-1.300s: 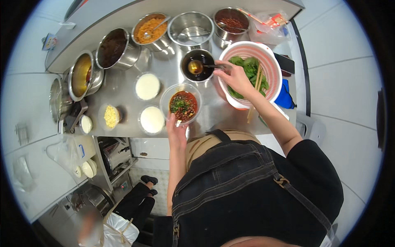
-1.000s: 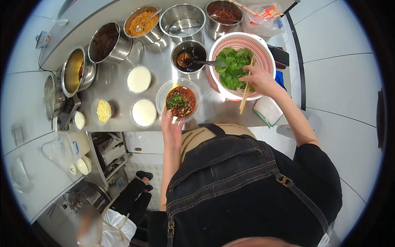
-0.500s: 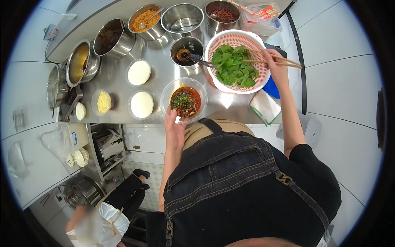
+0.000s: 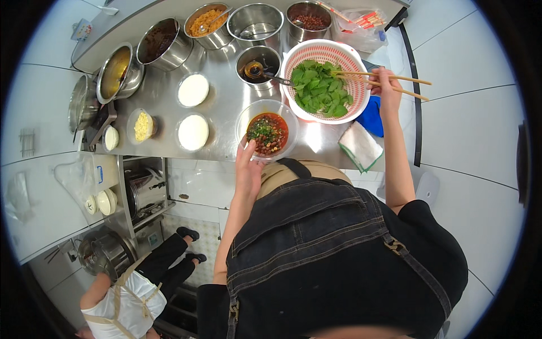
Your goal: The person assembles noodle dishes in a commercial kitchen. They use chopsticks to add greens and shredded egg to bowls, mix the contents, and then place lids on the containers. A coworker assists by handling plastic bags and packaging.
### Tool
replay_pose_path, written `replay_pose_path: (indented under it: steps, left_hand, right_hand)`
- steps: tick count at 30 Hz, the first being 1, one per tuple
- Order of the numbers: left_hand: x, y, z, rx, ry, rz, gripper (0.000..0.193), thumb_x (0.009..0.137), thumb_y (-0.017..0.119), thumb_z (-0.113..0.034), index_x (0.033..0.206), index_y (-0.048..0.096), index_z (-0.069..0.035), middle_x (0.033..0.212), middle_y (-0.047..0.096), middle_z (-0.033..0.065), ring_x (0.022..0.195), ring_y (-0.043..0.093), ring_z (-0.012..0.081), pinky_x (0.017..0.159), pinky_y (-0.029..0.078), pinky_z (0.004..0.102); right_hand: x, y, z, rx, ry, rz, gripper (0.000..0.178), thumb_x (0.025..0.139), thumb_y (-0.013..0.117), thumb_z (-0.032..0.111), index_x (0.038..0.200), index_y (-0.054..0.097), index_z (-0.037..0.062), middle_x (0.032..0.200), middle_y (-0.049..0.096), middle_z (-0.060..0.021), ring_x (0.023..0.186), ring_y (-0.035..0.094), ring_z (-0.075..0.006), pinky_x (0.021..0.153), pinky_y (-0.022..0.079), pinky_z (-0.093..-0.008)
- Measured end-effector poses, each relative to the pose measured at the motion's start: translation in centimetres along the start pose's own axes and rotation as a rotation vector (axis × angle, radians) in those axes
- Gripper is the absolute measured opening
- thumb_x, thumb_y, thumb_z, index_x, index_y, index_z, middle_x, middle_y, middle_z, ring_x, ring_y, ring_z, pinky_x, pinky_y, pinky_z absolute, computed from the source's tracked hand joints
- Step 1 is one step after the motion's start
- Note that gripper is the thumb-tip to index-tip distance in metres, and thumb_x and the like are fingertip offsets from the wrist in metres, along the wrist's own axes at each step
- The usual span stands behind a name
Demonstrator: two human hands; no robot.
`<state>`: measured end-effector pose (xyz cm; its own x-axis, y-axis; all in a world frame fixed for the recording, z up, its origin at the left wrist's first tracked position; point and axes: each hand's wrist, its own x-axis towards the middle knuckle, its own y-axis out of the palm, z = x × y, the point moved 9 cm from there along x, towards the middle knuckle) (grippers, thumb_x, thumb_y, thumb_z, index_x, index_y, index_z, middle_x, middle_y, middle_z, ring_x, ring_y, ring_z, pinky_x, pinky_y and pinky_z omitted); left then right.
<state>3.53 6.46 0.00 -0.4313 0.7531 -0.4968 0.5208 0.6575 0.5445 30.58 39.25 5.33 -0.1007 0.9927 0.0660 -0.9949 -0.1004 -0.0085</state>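
Observation:
My left hand [image 4: 248, 166] grips the near rim of a clear plastic bowl [image 4: 241, 125], its fingers closed over the edge. Inside the bowl are red sauce, beans and chopped green herbs [image 4: 262, 130]. A pair of long wooden chopsticks [image 4: 403, 77] is held in my right hand [image 4: 387, 90], over the right rim of a red-and-white colander [image 4: 361, 62]. Their tips reach into the green leaves [image 4: 320, 90] heaped in the colander. No leaves are visibly lifted clear.
A steel pot of dark liquid with a ladle [image 4: 255, 69] stands behind the bowl. Two round white-topped tubs [image 4: 193, 132] sit to the left. Several steel pots line the back. A white cloth [image 4: 361, 148] hangs over the front edge. Another person [image 4: 132, 299] is at lower left.
The clear bowl and my left hand have shifted slightly right. The chopsticks have moved slightly right, their tips still at the leaves. The other person has changed posture.

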Motion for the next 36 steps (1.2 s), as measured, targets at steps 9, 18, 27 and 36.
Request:
replay_pose_path:
  steps: [9,18,27,36]
  left_hand:
    - [0.7,0.9,1.0,0.03,-0.014,-0.004,0.065,0.089,0.061,-0.033,0.142,0.033,-0.009,0.13,0.05,0.0069,0.109,0.052,0.0201,0.085,0.043,0.0323]
    - [1.7,1.0,1.0,0.042,-0.022,0.004,0.066,0.09,0.061,-0.035,0.143,0.031,-0.009,0.132,0.049,0.0068,0.116,0.05,0.0199,0.09,0.043,0.0343]
    - [2.2,2.3,0.9,-0.021,-0.026,0.071,0.068,0.092,0.06,-0.036,0.145,0.028,-0.009,0.136,0.045,0.0082,0.123,0.045,0.0212,0.098,0.04,0.0382]
    - [2.1,2.1,0.8,-0.03,-0.04,0.047,0.07,0.092,0.059,-0.033,0.146,0.024,-0.007,0.136,0.044,0.0098,0.124,0.045,0.0231,0.099,0.041,0.0396]
  right_hand:
    - [0.1,0.9,-1.3,-0.076,0.008,0.04,0.03,0.096,0.054,0.029,0.095,0.064,0.0003,0.081,0.069,-0.0111,0.064,0.067,-0.0139,0.053,0.049,-0.0211]
    - [-2.6,-0.8,5.1,0.248,0.019,0.058,0.033,0.099,0.048,0.029,0.097,0.062,-0.001,0.081,0.069,-0.0156,0.067,0.068,-0.0198,0.052,0.051,-0.0216]
    - [-9.7,10.7,6.6,0.017,0.196,0.556,0.025,0.097,0.053,0.023,0.091,0.063,0.0001,0.083,0.067,-0.0108,0.062,0.065,-0.0131,0.049,0.048,-0.0186]
    - [-1.0,2.7,-1.5,-0.285,0.062,0.236,0.025,0.096,0.054,0.027,0.097,0.064,0.0041,0.076,0.065,-0.0038,0.061,0.062,-0.0082,0.051,0.046,-0.02]
